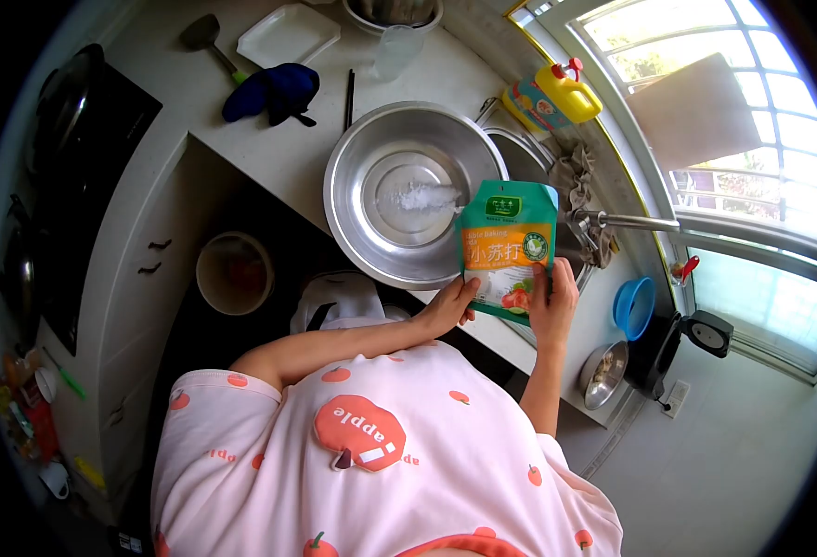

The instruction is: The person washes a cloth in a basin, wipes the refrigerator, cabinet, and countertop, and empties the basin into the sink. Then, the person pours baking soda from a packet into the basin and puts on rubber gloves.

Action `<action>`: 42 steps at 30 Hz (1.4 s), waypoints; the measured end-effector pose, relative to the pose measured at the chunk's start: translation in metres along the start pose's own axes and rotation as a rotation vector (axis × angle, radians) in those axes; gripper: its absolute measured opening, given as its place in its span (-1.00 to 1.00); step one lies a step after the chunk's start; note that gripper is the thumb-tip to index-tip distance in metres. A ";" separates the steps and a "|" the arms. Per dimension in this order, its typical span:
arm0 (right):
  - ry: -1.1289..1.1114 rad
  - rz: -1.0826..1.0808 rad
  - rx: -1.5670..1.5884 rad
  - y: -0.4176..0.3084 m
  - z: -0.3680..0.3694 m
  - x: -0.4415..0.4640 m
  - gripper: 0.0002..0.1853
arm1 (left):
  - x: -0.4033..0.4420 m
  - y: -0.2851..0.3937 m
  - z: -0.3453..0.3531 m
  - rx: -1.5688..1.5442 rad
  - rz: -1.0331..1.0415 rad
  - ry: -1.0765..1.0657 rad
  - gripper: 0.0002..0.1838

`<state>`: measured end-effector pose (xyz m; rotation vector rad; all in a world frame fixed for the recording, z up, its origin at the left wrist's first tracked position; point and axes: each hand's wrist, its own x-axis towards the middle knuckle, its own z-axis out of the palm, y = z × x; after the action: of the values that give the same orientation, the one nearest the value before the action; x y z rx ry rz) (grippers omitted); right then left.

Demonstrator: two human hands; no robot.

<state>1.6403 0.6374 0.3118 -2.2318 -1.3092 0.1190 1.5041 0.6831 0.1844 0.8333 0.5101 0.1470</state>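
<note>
Both my hands hold a green and orange baking soda pouch by its lower end, over the right side of a wide steel basin. My left hand grips the pouch's lower left corner. At its lower right edge, my right hand has thumb and fingers closed on it. White powder lies in a small heap on the basin's bottom, trailing toward the pouch's left edge. The pouch's opening cannot be made out from here.
Behind the basin is a sink with a faucet and a yellow jug. A dark blue cloth, a spatula, a white tray and a clear cup occupy the counter. A bucket stands below; a steel bowl sits right.
</note>
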 end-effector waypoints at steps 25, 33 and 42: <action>0.098 0.102 0.061 -0.006 0.008 0.002 -0.99 | 0.009 0.024 -0.021 0.137 -0.093 -0.044 -0.40; 0.232 0.247 0.391 0.016 0.010 -0.017 -0.89 | 0.011 0.053 -0.036 0.448 0.233 -0.037 -0.56; 0.187 0.562 0.897 0.060 0.033 -0.041 -0.83 | 0.033 0.119 -0.075 1.096 0.621 0.041 -0.62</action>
<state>1.6549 0.5942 0.2462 -1.6788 -0.3515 0.5634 1.5045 0.8239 0.2177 2.0581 0.3283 0.4756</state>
